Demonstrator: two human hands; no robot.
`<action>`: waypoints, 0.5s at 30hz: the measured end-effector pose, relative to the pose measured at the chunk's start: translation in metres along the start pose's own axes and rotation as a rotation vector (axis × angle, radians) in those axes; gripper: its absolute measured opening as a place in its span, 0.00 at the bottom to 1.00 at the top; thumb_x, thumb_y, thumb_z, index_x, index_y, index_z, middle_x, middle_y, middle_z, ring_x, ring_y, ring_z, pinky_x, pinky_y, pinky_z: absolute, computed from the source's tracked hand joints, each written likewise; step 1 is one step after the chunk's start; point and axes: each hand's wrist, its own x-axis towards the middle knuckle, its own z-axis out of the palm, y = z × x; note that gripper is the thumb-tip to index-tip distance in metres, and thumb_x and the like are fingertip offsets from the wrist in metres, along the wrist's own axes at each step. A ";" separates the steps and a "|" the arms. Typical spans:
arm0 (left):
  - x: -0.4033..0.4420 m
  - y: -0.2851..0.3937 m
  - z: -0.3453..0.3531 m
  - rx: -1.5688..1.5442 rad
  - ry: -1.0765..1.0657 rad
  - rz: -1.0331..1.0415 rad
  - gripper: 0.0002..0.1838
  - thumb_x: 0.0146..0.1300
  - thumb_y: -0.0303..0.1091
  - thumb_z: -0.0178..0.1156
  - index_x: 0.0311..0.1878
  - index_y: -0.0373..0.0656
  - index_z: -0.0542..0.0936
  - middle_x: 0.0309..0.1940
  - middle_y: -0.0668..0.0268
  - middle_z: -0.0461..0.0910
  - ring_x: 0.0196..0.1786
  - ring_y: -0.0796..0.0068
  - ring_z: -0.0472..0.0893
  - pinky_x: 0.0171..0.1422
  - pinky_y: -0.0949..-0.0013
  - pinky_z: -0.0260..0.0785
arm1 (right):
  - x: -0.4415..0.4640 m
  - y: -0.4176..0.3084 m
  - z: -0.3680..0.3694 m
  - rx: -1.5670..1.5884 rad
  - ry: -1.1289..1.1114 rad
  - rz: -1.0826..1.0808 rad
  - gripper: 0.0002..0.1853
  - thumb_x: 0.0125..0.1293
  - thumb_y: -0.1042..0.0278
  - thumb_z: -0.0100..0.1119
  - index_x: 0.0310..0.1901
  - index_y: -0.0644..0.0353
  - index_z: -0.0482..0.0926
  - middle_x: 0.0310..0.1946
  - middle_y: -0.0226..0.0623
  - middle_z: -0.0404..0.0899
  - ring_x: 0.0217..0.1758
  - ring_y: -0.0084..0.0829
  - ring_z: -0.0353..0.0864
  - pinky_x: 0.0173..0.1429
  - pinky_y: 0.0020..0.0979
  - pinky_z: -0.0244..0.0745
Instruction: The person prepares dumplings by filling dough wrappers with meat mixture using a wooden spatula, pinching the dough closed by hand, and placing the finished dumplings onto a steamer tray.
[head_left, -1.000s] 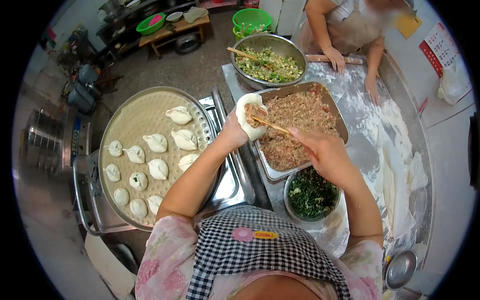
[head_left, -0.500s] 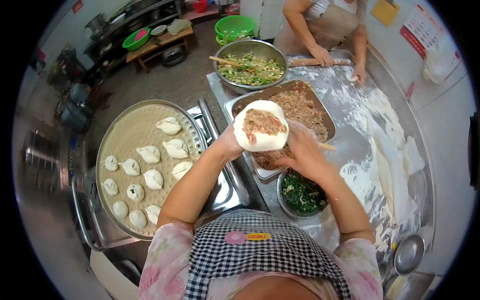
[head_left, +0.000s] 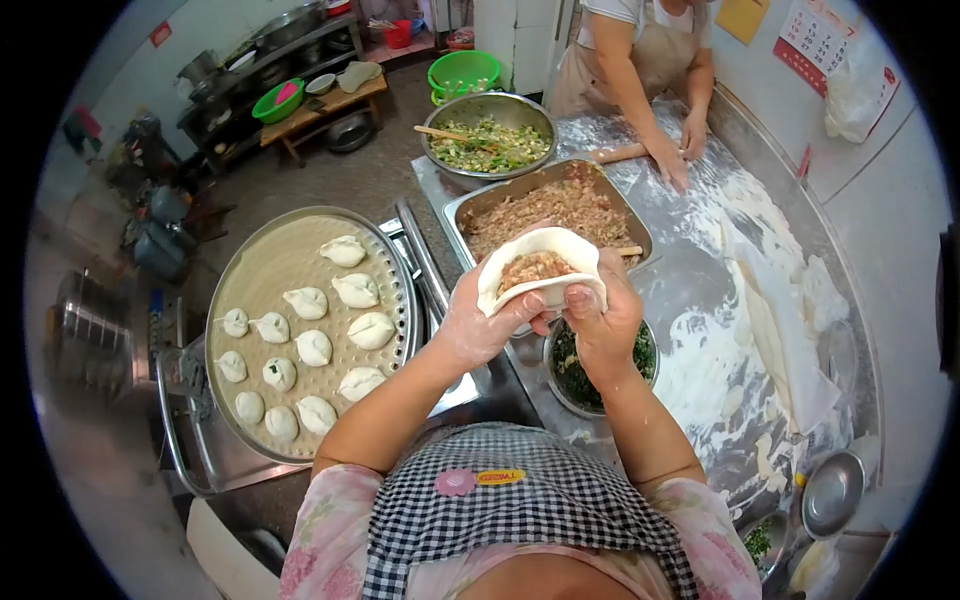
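A round dough wrapper [head_left: 550, 240] with meat filling [head_left: 535, 268] on it is held up in front of me, its near edge folded upward. My left hand [head_left: 480, 320] is closed on its left side, fingers at the near edge. From the right, my right hand [head_left: 607, 325] grips the other side, thumb pressed against the front edge. Behind the wrapper is a rectangular metal pan [head_left: 452, 222] of minced filling. Below my hands, a bowl of chopped dark greens [head_left: 575, 378] is partly covered by them.
Several shaped dumplings [head_left: 370, 330] lie on a round perforated steamer tray [head_left: 265, 240] at left. A large bowl of chopped vegetables [head_left: 495, 145] stands beyond the pan. Across the floury table [head_left: 690, 300], a co-worker's hands [head_left: 668, 155] are at a rolling pin [head_left: 620, 153]. A metal bowl [head_left: 833, 495] sits lower right.
My right hand has come in from beside the wrapper to grip it. The near edge of the wrapper is now folded up, where it lay flat before. The co-worker's hands have moved closer together.
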 end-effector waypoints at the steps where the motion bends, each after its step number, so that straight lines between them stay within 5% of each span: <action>1: -0.005 0.006 0.005 -0.010 0.024 0.007 0.48 0.52 0.64 0.62 0.65 0.34 0.62 0.49 0.59 0.76 0.36 0.73 0.80 0.33 0.74 0.75 | -0.004 -0.004 -0.001 -0.025 0.023 -0.018 0.15 0.61 0.65 0.63 0.42 0.69 0.77 0.40 0.39 0.72 0.42 0.30 0.72 0.47 0.28 0.68; 3: -0.015 0.010 0.011 0.049 0.079 0.017 0.53 0.50 0.70 0.59 0.65 0.32 0.60 0.50 0.58 0.75 0.39 0.73 0.80 0.33 0.74 0.75 | -0.011 -0.007 -0.001 -0.023 0.053 -0.045 0.13 0.61 0.68 0.62 0.41 0.69 0.77 0.40 0.39 0.72 0.42 0.30 0.72 0.47 0.28 0.68; 6: -0.030 0.004 0.013 -0.016 0.061 0.075 0.45 0.59 0.61 0.58 0.68 0.36 0.58 0.50 0.60 0.75 0.38 0.79 0.79 0.37 0.77 0.74 | -0.023 -0.013 -0.001 0.012 0.058 -0.065 0.10 0.61 0.71 0.60 0.40 0.69 0.76 0.38 0.39 0.73 0.41 0.30 0.72 0.45 0.27 0.68; 7: -0.035 0.006 0.015 -0.047 0.061 0.028 0.47 0.56 0.57 0.64 0.68 0.36 0.56 0.53 0.58 0.74 0.45 0.73 0.79 0.46 0.73 0.75 | -0.025 -0.019 -0.001 -0.005 0.049 -0.072 0.09 0.60 0.72 0.60 0.40 0.69 0.76 0.37 0.39 0.73 0.40 0.30 0.73 0.45 0.26 0.68; 11: -0.055 0.015 0.022 0.638 0.020 0.255 0.53 0.45 0.42 0.75 0.70 0.37 0.54 0.58 0.56 0.71 0.61 0.65 0.72 0.64 0.66 0.64 | -0.038 -0.028 -0.007 -0.016 0.021 -0.100 0.09 0.60 0.74 0.60 0.40 0.68 0.77 0.36 0.39 0.74 0.39 0.31 0.73 0.44 0.27 0.69; 14: -0.059 -0.004 0.023 0.313 0.018 0.233 0.50 0.45 0.38 0.75 0.69 0.41 0.56 0.59 0.57 0.71 0.60 0.66 0.73 0.62 0.68 0.66 | -0.046 -0.032 -0.010 -0.116 -0.080 -0.213 0.09 0.59 0.73 0.60 0.40 0.67 0.77 0.37 0.42 0.74 0.39 0.34 0.74 0.44 0.29 0.70; 15: -0.062 -0.007 0.021 0.325 -0.005 0.218 0.42 0.46 0.34 0.74 0.65 0.42 0.64 0.56 0.59 0.75 0.57 0.67 0.76 0.60 0.69 0.68 | -0.047 -0.031 -0.012 -0.198 -0.140 -0.288 0.10 0.58 0.73 0.61 0.41 0.66 0.77 0.39 0.44 0.74 0.41 0.37 0.75 0.44 0.30 0.71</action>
